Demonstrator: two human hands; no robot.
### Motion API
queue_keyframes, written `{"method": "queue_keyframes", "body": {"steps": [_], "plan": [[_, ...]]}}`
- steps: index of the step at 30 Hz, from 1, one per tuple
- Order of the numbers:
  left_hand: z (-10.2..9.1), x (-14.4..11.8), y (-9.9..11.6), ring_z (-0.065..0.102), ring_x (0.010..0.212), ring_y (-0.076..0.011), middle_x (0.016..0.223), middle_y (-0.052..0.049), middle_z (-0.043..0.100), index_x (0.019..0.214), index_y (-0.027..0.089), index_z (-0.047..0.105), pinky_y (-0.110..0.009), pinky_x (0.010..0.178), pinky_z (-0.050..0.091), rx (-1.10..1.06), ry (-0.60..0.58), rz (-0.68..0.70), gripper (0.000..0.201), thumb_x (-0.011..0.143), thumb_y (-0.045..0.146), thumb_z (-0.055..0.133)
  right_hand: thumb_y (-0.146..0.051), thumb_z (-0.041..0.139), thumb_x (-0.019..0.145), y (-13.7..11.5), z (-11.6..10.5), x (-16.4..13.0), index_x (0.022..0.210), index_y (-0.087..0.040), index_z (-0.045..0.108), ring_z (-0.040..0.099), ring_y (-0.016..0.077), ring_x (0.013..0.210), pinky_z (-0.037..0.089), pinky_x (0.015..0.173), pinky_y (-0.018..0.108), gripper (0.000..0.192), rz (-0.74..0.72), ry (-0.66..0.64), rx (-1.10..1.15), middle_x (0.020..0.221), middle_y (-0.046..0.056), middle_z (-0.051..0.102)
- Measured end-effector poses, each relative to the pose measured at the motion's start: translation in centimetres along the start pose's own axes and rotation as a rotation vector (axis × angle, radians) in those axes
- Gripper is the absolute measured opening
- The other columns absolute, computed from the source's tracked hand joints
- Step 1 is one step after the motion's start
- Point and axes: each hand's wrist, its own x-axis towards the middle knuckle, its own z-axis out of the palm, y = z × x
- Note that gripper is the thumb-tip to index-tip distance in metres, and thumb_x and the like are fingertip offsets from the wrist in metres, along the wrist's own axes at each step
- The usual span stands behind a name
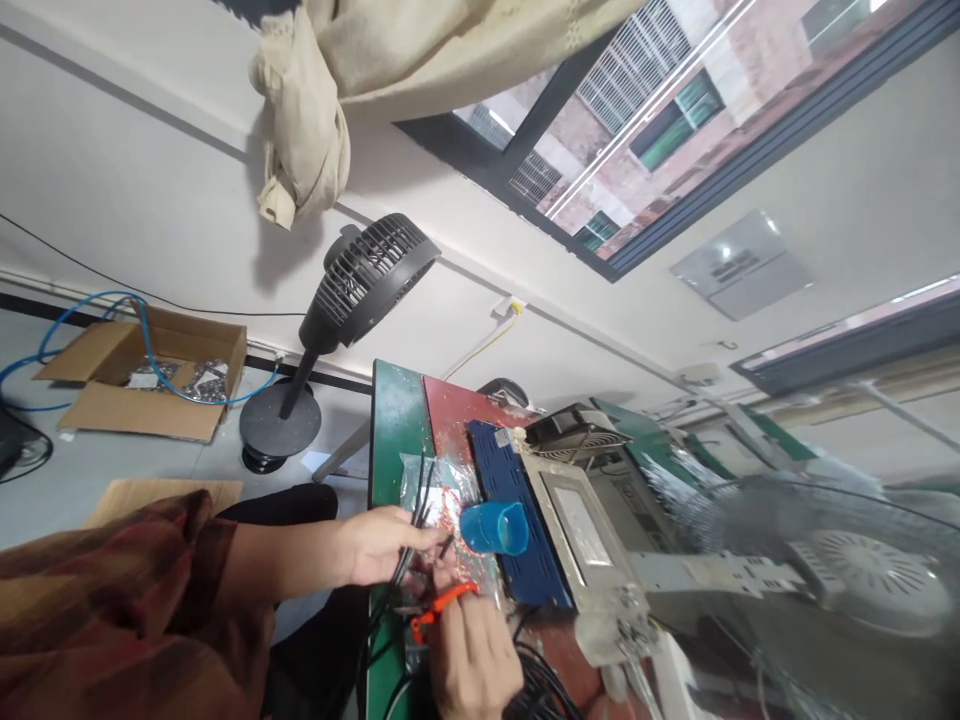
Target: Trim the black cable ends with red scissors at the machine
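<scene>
The view is tilted hard, so the pale wall (187, 200) and the dark-framed window (675, 120) slant across the top, with a knotted beige curtain (304, 130) hanging at upper left. Below them a black pedestal fan (367, 280) stands on the floor beside an open cardboard box (142, 385) with a blue cable (90, 330) looped over it. The green-edged desk (394, 420) runs away from the person, its red top carrying a grey metal chassis (592, 520), a blue perforated panel (510, 520) alongside it, and a second, blurred fan guard (862, 580) at the right. A small blue plastic cup (495, 528) lies on its side on the desk near the blue panel, its mouth facing right. The left hand (379, 545), coming from a plaid sleeve (112, 600), is clenched around a bundle of thin black cables (420, 500) at the desk's near edge; the bundle's long axis runs roughly up and down in the view, the loose ends pointing up toward the wall and the rest trailing down past the desk edge. The right hand (472, 655), just below it, is closed on orange-handled cutters (444, 605) whose long axis lies nearly level, tip pointing left toward the cables; whether the tip touches them cannot be told.
</scene>
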Motion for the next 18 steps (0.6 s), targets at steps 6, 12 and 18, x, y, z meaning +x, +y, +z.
{"method": "queue_keyframes", "body": {"steps": [6,12,18], "plan": [[-0.9,-2.0,1.1,0.022,0.044,-0.0007,0.059,0.004,0.037,0.086,0.012,0.064,-0.018,0.042,0.016,0.203,-0.036,0.023,0.037,0.072,0.046,0.062,-0.053,0.056,0.073,0.5,-3.8,5.9,0.089,-0.019,0.068,0.059,0.0207,0.060,0.047,0.058,0.030,0.039,0.420,0.227,-0.190,0.069,0.004,0.066],[-1.4,-2.4,0.6,0.027,0.046,-0.0031,0.058,0.001,0.047,0.096,0.018,0.055,-0.020,0.046,0.019,0.110,-0.125,-0.043,0.033,0.074,0.042,0.062,-0.063,0.054,0.066,2.1,-4.0,9.4,0.056,-0.018,0.057,0.046,0.0155,0.044,0.037,0.044,0.026,0.046,0.635,0.129,-0.202,0.043,-0.002,0.050],[-1.5,-3.0,1.5,0.028,0.046,-0.0021,0.062,0.002,0.050,0.088,0.019,0.045,-0.020,0.046,0.020,0.096,-0.111,0.032,0.029,0.077,0.042,0.059,-0.058,0.053,0.071,2.7,-2.9,9.7,0.061,-0.016,0.061,0.044,0.0144,0.046,0.035,0.046,0.023,0.044,0.612,0.004,-0.261,0.041,-0.003,0.047]]}}
